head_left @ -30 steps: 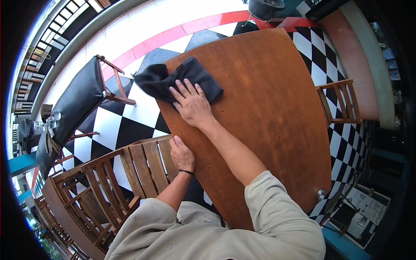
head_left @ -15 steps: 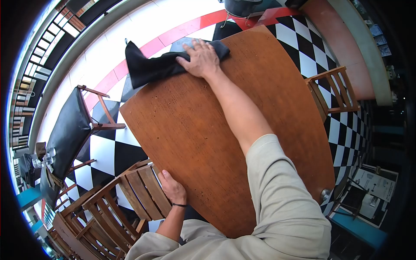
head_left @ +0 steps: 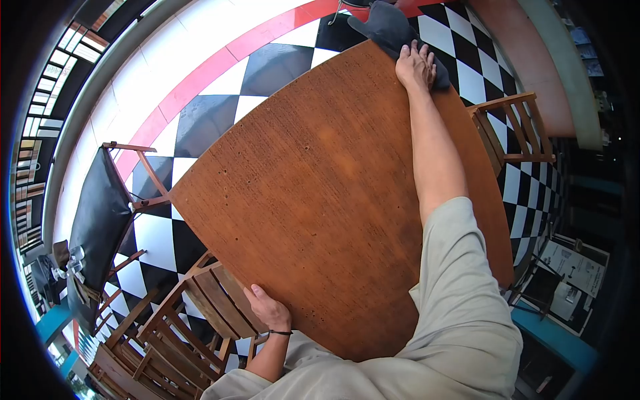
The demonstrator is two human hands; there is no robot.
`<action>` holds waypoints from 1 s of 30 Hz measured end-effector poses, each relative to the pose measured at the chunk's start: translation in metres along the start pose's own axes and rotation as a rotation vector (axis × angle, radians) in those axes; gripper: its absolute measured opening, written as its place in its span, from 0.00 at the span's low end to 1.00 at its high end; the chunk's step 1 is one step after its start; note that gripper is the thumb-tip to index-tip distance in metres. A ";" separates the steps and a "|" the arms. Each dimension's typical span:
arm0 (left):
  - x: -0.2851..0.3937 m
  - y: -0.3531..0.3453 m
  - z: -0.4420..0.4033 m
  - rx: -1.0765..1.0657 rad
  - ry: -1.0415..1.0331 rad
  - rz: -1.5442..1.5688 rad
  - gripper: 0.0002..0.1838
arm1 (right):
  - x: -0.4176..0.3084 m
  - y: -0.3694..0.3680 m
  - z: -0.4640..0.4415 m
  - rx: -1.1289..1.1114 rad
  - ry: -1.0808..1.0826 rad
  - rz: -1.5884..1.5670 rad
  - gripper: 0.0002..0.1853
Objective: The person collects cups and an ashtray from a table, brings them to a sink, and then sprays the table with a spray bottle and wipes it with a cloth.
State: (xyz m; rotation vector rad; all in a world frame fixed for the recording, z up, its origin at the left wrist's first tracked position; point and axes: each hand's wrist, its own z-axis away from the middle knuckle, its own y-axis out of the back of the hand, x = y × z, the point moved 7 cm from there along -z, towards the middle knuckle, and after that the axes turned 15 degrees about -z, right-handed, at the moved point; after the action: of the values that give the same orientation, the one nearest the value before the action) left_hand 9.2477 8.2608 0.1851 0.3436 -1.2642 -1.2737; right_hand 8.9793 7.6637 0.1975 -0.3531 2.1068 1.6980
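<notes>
A dark grey cloth [head_left: 393, 32] lies over the far right corner of the brown wooden table [head_left: 313, 193], with part of it hanging past the edge. My right hand [head_left: 417, 68] presses on this cloth, arm stretched out and fingers extended over it. At the table's near left edge, my left hand [head_left: 270, 312] holds the rim; some of its fingers are hidden. A dark band circles the left wrist.
Slatted wooden chairs [head_left: 223, 300] stand against the left side, and another wooden chair [head_left: 517, 127] is at the right. A black padded seat [head_left: 100, 213] sits farther left. The floor [head_left: 207, 123] has black and white checks.
My right hand has swept the cloth rightward along the far edge to the far right corner. The left hand stays at the near left edge, with the view slightly shifted.
</notes>
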 end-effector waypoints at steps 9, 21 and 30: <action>-0.003 -0.003 -0.004 0.053 -0.034 0.016 0.27 | -0.119 0.019 0.277 -0.258 0.516 -0.270 0.27; -0.051 -0.024 -0.021 0.235 -0.201 -0.380 0.24 | -0.147 0.048 0.441 -0.520 0.818 -0.415 0.27; -0.016 -0.004 -0.006 0.089 -0.041 0.178 0.25 | 0.070 0.093 0.160 -0.181 -0.001 0.140 0.42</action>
State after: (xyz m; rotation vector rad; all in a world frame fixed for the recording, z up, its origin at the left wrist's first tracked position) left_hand 9.2543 8.2704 0.1720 0.2636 -1.3581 -1.0802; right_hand 8.9009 7.8445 0.2177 -0.2620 2.0243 1.9762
